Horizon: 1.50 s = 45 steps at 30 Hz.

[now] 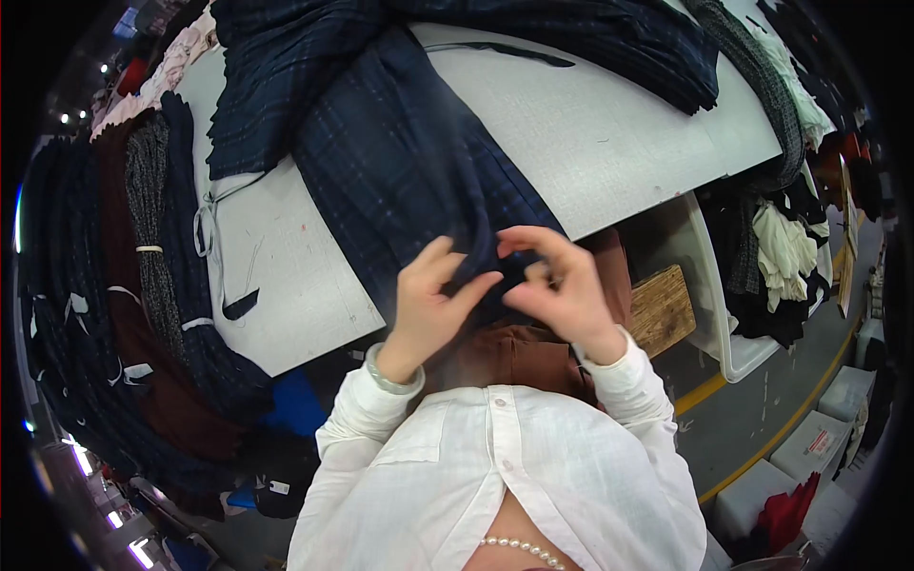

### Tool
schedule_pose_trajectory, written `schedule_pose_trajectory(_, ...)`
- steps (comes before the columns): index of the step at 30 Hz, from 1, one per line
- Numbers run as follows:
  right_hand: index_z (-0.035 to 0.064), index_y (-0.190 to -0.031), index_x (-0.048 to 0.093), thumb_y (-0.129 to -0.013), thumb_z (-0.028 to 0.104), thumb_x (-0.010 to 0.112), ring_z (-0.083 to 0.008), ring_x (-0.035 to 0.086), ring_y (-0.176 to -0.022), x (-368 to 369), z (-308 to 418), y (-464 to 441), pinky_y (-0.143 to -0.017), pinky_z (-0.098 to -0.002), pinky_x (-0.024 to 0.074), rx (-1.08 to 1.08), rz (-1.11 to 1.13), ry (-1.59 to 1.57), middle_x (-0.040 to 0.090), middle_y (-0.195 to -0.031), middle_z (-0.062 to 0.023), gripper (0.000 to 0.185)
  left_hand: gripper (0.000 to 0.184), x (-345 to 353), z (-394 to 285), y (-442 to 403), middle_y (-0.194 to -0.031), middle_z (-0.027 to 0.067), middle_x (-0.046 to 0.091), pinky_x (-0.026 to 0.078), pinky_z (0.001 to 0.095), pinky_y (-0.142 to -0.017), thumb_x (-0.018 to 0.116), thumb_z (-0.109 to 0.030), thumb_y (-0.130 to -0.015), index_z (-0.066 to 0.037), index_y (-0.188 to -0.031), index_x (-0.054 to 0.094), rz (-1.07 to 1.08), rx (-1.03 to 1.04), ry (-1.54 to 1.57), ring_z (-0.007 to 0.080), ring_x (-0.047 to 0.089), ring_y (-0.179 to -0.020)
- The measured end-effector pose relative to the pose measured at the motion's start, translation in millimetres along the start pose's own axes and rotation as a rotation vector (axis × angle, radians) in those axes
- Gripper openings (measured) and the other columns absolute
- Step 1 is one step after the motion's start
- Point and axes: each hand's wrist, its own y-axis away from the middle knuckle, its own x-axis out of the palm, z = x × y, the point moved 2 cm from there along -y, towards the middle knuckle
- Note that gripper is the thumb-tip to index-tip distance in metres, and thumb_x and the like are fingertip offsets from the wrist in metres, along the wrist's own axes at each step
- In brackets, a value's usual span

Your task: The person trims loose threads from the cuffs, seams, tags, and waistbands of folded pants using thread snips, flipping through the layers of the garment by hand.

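A dark blue checked cloth piece (381, 157) lies across the pale table and hangs over its near edge toward my body. My left hand (428, 305) is closed at a raised fold of this cloth, thumb and fingers bent around it. Just to the right, my right hand (564, 290) has its fingers curled in, with the index fingertip against the same fold. Whether something small sits inside the right hand I cannot make out. Both hands are slightly blurred. Brown cloth (519, 360) lies below the hands, in front of my white shirt.
The pale table (609, 143) carries more dark checked cloth (276, 86) at the back and a loose dark strip (528, 54). Bundled dark garments (157, 276) hang along the left side. At right are a white bin (709, 285) with cloth, a wooden block (659, 309) and grey boxes (812, 443).
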Motion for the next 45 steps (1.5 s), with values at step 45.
schedule_pose_trajectory(45, -0.0002, -0.085, 0.062, -0.094, 0.008, 0.060, -0.0048, 0.054, -0.067, -79, -96, -8, -0.063, -0.0199, 0.0417, -0.076, -0.671, 0.176, 0.062, -0.073, 0.0007, 0.013, 0.035, -37, 17, 14, -0.079, 0.0016, 0.053, 0.042, 0.0257, -0.071, 0.053, 0.013, -0.084, -0.008, -0.112, 0.050, -0.143, -0.114, 1.083, 0.0100, 0.046, -0.069)
